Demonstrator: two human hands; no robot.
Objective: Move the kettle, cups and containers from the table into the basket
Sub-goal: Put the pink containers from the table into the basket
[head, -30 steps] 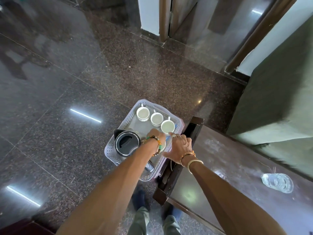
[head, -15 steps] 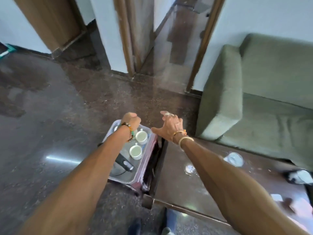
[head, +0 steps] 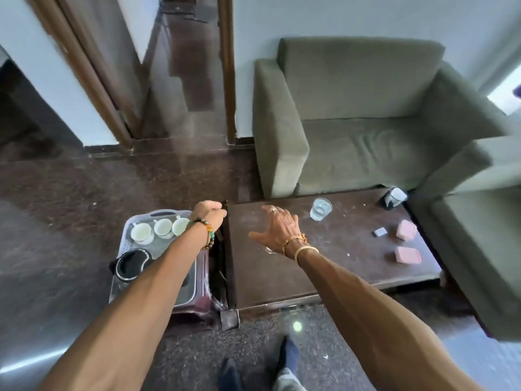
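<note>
A pale plastic basket (head: 166, 213) stands on the floor against the left end of the dark low table (head: 332, 266). It holds three white cups (head: 163, 227) in a row at the far side and a black kettle (head: 131, 265) nearer me. My left hand (head: 210, 213) hovers over the basket's right rim by the table corner, fingers curled, nothing seen in it. Fingers spread and empty, my right hand (head: 277, 230) is over the table's left part. Further right on the table are a clear glass (head: 320, 209), a dark container with a white lid (head: 393, 197) and two pink boxes (head: 406, 230).
A green sofa (head: 361, 142) backs the table, and a second green seat (head: 479, 249) closes its right end. A small grey item (head: 380, 232) lies near the pink boxes. Dark polished floor spreads left of the basket. My feet (head: 287, 359) are just before the table.
Both hands have risen out of the basket and shifted right; my right hand now reaches over the tabletop. My view has swung up and right, bringing the table's far items into sight.
</note>
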